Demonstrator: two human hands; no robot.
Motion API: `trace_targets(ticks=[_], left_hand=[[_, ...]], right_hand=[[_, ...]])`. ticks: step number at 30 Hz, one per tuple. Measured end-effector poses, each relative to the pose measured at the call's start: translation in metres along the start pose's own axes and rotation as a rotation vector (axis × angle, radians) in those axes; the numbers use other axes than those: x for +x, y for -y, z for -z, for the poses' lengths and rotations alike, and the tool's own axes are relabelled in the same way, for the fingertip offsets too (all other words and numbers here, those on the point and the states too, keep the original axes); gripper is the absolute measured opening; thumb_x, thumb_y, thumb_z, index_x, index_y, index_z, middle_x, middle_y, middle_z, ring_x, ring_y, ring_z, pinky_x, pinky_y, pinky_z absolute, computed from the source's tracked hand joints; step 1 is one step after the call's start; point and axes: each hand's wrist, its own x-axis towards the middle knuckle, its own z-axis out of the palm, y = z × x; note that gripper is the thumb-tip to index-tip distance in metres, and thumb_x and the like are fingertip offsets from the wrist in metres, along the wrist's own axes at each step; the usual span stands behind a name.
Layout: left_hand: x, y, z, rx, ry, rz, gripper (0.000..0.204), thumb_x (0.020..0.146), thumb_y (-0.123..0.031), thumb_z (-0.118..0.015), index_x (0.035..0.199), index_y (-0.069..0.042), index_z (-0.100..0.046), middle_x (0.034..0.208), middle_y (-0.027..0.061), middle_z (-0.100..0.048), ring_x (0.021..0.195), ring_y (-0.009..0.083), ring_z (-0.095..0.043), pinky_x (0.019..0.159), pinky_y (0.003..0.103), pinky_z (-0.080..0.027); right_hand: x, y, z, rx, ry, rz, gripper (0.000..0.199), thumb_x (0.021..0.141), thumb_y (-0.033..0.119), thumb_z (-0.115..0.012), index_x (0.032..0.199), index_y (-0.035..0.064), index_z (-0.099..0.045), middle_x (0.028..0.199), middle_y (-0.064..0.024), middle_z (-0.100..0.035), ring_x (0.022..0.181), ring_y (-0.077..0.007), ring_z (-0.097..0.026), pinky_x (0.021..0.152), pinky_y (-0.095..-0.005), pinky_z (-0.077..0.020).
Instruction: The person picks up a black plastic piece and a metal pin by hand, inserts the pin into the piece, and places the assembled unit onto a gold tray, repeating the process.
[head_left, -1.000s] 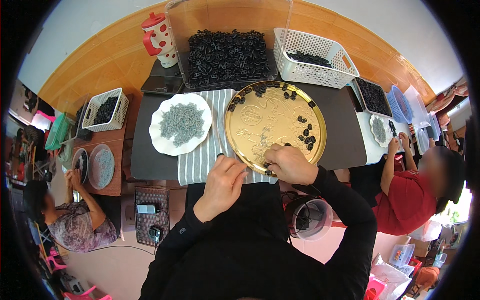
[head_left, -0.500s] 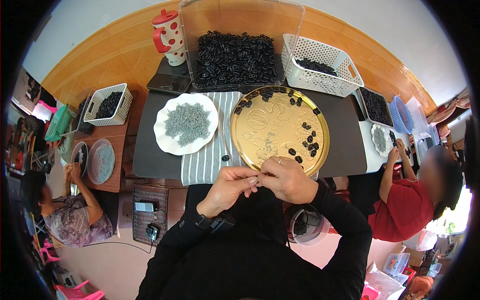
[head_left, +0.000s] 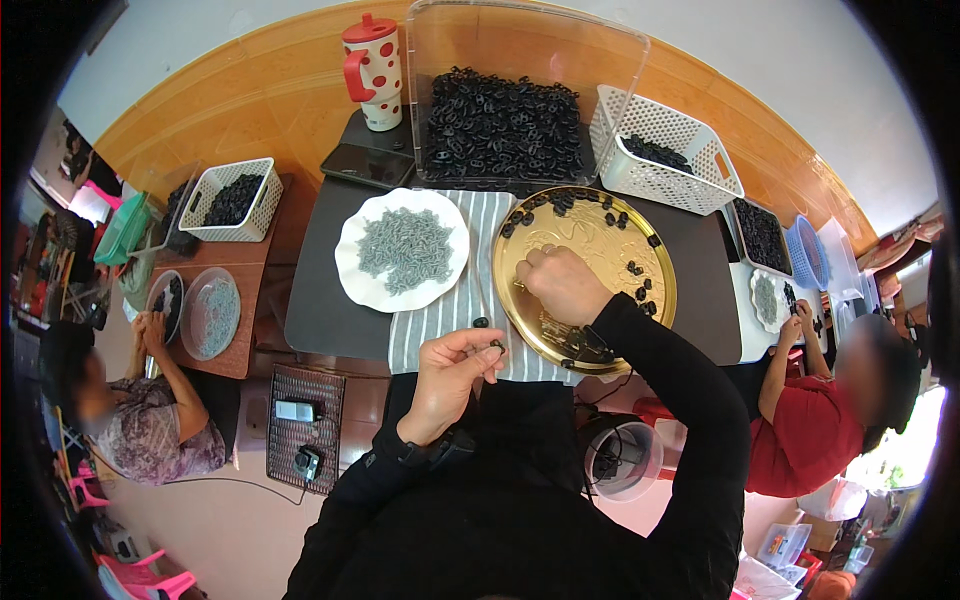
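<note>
On tray (head_left: 612,238): sm. blk pcs (head_left: 643,294)

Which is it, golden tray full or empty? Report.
Neither: the golden tray is partly filled. Small black pieces lie mainly toward its far and right edges, while bare gold surface shows between.

Not much you can actually read here tbh. Way past the pinch of your left hand (head_left: 445,378), the polka-dot tumbler (head_left: 382,78) has tiny print near its base, too small to make out. Gold tray (head_left: 632,238) under your right hand (head_left: 563,283)? Just raised patterning, no legible lettering.
</note>
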Motion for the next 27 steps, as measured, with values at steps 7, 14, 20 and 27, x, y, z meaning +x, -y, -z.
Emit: trace_targets(ticks=[7,14,20,27], left_hand=[[-0.003,-0.005,-0.002,-0.013,-0.033,-0.005,0.021,0.085,0.003,-0.062,0.106,0.004,-0.064,0.085,0.0097,-0.067,0.072,0.0126,-0.063,0.058,0.022,-0.050],[-0.002,0.001,-0.014,-0.002,0.023,-0.014,0.023,0.085,0.005,-0.061,0.108,0.004,-0.063,0.088,0.0095,-0.066,0.073,0.0125,-0.062,0.058,0.022,-0.050],[-0.007,0.000,-0.024,0.040,0.029,-0.035,0.023,0.085,0.006,-0.061,0.107,0.004,-0.063,0.087,0.0084,-0.066,0.073,0.0116,-0.062,0.058,0.022,-0.050],[-0.008,0.002,-0.029,0.059,0.028,-0.064,0.022,0.085,0.007,-0.060,0.107,0.004,-0.064,0.086,0.0086,-0.066,0.072,0.0115,-0.061,0.057,0.021,-0.050]], right_hand=[[-0.014,0.010,0.011,-0.006,-0.110,-0.056,0.018,0.064,0.005,-0.063,0.081,-0.0019,-0.061,0.077,-0.0169,-0.060,0.073,-0.0314,-0.062,0.064,-0.0377,-0.0492],[-0.060,0.079,0.022,1.241,-0.338,-0.388,0.006,0.082,-0.005,-0.058,0.088,-0.0024,-0.060,0.081,-0.0041,-0.057,0.075,-0.0096,-0.055,0.068,-0.0236,-0.0436],[-0.068,0.097,0.009,1.364,-0.501,-0.420,0.008,0.085,-0.008,-0.055,0.089,-0.0025,-0.059,0.082,-0.0045,-0.057,0.076,-0.0099,-0.056,0.070,-0.0223,-0.0445],[-0.072,0.097,0.008,1.241,-0.557,-0.373,0.009,0.084,-0.009,-0.056,0.089,-0.0024,-0.058,0.082,-0.0057,-0.056,0.074,-0.0111,-0.055,0.067,-0.0222,-0.0437]])
